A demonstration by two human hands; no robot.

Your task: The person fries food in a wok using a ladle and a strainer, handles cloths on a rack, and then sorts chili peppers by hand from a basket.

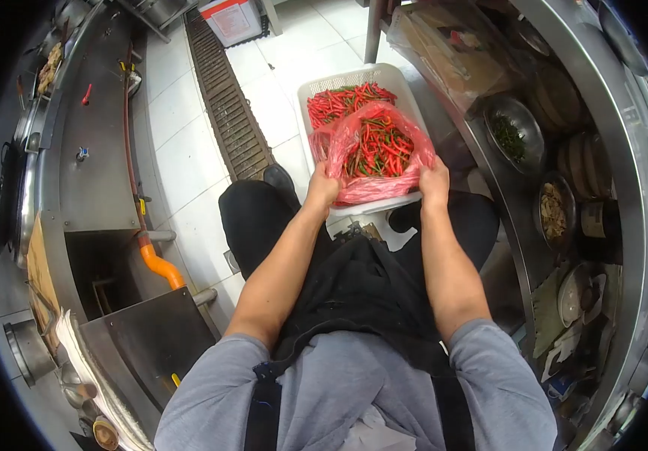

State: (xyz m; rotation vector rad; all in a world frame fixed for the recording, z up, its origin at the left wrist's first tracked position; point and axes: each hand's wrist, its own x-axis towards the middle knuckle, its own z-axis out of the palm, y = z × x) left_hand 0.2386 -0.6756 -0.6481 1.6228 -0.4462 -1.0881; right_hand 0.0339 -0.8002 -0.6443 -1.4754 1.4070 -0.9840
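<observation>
A red plastic bag (373, 189) lies open in a white basket (409, 90), its mouth showing many red and green chili peppers (381, 148). Gathered at the bag's left edge is my left hand (324, 188), its fingers closed on the plastic. My right hand (434, 183) grips the opposite edge, also closed. More loose red chilies (339, 104) fill the far part of the basket, behind the bag. The fingertips of both hands are partly hidden by the plastic.
A floor drain grate (226, 98) runs left of the basket. Steel shelving on the right holds a bowl of chopped greens (509, 139) and another bowl (554, 210). An orange pipe (160, 264) bends beside the left counter (98, 173). A white-and-red box (232, 21) stands beyond.
</observation>
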